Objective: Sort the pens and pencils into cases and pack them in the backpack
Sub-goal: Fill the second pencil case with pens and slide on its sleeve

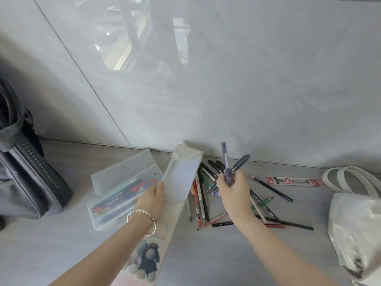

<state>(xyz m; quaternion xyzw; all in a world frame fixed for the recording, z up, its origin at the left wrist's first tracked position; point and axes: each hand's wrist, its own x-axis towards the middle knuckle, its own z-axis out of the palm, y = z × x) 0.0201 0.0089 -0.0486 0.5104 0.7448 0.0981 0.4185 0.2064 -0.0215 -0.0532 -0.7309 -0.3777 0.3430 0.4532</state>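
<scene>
I see my left hand (153, 198) reaching forward with the arm nearly straight. A bracelet (142, 213) is on the wrist. This hand grips a soft case (181, 176) by its bottom end, thumb on the front and fingers behind. The case sticks up and away from the hand, and its flap is snapped closed.

My right hand (234, 190) is just beside the left one, raised a little over the counter (226, 254). Its fingers are curled tight round two pens (225, 162). The pens poke up out of the hand and spread apart like a V.

A pile of pens and pencils (203, 201) lies on the counter under the right hand and between both hands. A hard case (115, 201) sits open just left of the left hand, with pens inside. The backpack (26, 172) stands well away to the left of that hand, with its top open. A white bag (354, 223) lies far off to the right of the right hand.
</scene>
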